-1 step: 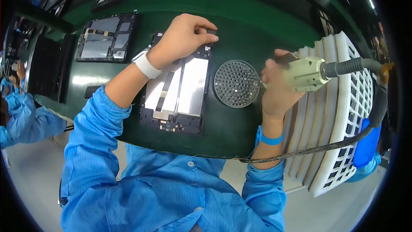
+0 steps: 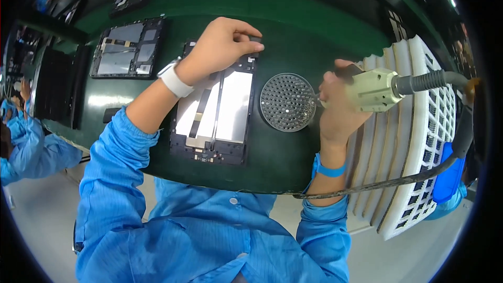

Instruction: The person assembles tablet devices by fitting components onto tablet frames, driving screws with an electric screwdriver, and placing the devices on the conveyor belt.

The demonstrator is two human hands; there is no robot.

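An opened tablet (image 2: 238, 110) lies in front of me, with a bright metal sheet, a ribbon cable and small boards exposed. My left hand (image 2: 222, 44) rests over its far end. The thumb and forefinger close around the far right corner, and the palm hides part of that edge. To the tablet's right sits a round perforated metal screw tray (image 2: 287, 102) with small screws on it. My right hand (image 2: 340, 105) wraps round a pale green powered screwdriver (image 2: 376, 90), its tip pointing left at the tray's right rim.
Another opened tablet (image 2: 126, 47) lies at the far left. Stacked white grid trays (image 2: 419, 141) stand at the right, beside a blue object (image 2: 448, 175). A thick dark cable (image 2: 398, 181) runs across the right forearm. Another person's blue sleeve (image 2: 36, 141) shows at the left.
My left hand has shifted very slightly to the left at the tablet's corner. The right hand and the screwdriver stay in place.
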